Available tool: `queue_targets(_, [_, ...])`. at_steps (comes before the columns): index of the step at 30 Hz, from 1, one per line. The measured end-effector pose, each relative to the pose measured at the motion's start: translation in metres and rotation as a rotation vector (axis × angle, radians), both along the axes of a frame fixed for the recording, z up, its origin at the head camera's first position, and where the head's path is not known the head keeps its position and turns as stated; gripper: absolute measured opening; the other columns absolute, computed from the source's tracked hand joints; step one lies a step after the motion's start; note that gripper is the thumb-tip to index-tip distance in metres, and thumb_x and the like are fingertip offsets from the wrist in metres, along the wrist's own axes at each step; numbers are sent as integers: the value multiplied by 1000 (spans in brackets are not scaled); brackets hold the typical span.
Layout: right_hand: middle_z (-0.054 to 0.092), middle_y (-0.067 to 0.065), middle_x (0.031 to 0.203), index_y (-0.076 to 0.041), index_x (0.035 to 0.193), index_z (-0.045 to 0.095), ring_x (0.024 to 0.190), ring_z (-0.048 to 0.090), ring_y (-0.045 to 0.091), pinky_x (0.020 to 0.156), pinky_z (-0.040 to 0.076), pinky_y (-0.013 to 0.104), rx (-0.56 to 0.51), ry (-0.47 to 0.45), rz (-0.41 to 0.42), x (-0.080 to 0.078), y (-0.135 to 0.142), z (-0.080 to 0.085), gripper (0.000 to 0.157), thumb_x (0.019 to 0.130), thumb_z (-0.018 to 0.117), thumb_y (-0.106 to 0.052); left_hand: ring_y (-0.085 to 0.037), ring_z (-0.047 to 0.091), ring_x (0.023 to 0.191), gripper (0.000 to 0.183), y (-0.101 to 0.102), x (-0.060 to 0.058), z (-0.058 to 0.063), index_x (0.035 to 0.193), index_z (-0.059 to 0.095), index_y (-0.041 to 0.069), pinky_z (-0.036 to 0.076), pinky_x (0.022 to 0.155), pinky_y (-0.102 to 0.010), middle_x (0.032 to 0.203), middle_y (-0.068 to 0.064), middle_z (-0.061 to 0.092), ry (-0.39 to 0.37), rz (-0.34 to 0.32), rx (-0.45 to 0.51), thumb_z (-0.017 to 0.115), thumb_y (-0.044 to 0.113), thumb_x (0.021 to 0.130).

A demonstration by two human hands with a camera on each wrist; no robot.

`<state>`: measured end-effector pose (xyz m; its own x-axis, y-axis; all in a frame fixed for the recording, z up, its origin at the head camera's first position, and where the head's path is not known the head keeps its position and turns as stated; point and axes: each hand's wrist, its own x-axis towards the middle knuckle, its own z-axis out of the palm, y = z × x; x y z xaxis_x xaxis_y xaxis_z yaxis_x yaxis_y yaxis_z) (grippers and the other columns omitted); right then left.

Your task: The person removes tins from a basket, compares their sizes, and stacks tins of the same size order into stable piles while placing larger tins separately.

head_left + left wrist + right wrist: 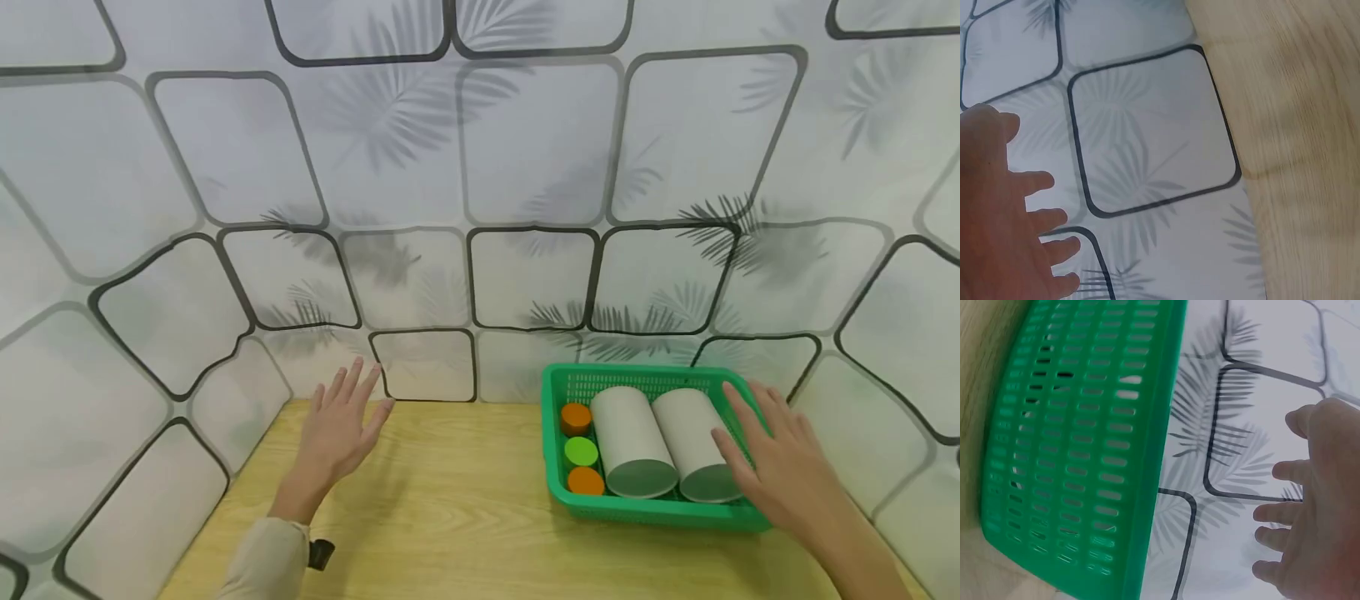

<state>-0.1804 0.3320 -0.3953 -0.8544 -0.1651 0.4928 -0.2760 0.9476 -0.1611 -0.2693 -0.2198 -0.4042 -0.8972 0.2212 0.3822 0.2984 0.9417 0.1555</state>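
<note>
My left hand is held over the left part of the wooden table, fingers spread and holding nothing. In the left wrist view the same hand has its fingers extended in front of the patterned wall. My right hand reaches over the right end of a green plastic basket, its fingers spread and nothing in them. Inside the basket lie two white cylinders side by side. Along its left side are two orange round pieces and a lime-green one. The right wrist view shows the basket's slotted side beside my right hand.
The light wooden table meets a white wall covering with dark rounded outlines and grey leaves at its back. Similar panels rise on the left and right. A dark band is on my left wrist.
</note>
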Motion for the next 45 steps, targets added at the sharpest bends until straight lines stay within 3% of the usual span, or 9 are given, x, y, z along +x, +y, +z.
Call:
queue_targets(7, [30, 25, 145, -16, 149, 32, 131, 27, 46, 108, 14, 59, -110, 150, 38, 24, -3, -2, 61, 94, 58, -22, -36, 17, 140, 64, 19, 12, -1, 151, 25, 22, 11, 109, -60, 156, -12, 18, 43, -36, 59, 31, 57, 98])
queue_targets(12, [35, 22, 144, -16, 147, 37, 127, 32, 48, 109, 17, 57, -220, 190, 42, 38, -3, -2, 58, 92, 59, -15, -37, 23, 138, 62, 36, 17, -2, 150, 30, 21, 13, 109, -59, 154, -13, 23, 80, -86, 112, 34, 55, 98])
queue_targets(21, [39, 16, 142, -17, 144, 41, 126, 33, 40, 108, 19, 58, -345, 181, 31, 46, 1, -16, 55, 92, 58, -10, -31, 29, 137, 59, 72, 27, -10, 148, 34, 21, 19, 108, -58, 152, -10, 28, 89, -161, 247, 37, 53, 98])
queue_targets(23, [41, 16, 140, -17, 143, 43, 127, 33, 36, 110, 19, 53, -361, 176, 34, 46, 1, -18, 54, 92, 58, -9, -31, 32, 135, 58, 80, 29, -13, 147, 36, 21, 22, 107, -57, 151, -10, 30, 100, -175, 275, 38, 52, 98])
queue_targets(26, [44, 14, 137, -15, 141, 46, 130, 32, 25, 111, 17, 35, -364, 165, 51, 45, 0, -21, 52, 92, 59, -8, -32, 35, 132, 56, 92, 32, -15, 146, 38, 22, 28, 104, -55, 150, -8, 32, 101, -197, 317, 40, 51, 98])
queue_targets(30, [49, 13, 130, -12, 135, 52, 127, 35, 12, 103, 15, 11, -334, 182, 90, 43, 0, -24, 47, 89, 62, -5, -31, 38, 129, 54, 109, 34, -18, 144, 40, 23, 35, 100, -54, 149, -5, 33, 102, -231, 359, 41, 50, 98])
queue_targets(35, [52, 13, 124, -11, 133, 53, 122, 37, 7, 99, 18, 8, -343, 198, 93, 40, 0, -28, 48, 87, 65, -5, -29, 38, 130, 52, 132, 36, -18, 144, 41, 24, 37, 100, -55, 148, -4, 34, 94, -290, 438, 43, 48, 98])
queue_targets(45, [53, 8, 121, -6, 131, 52, 104, 43, 14, 89, 21, 6, -318, 158, 85, 46, -1, -54, 53, 82, 71, -5, -25, 38, 131, 48, 169, 38, -23, 140, 44, 24, 38, 100, -53, 146, 0, 35, 22, -410, 569, 46, 47, 97])
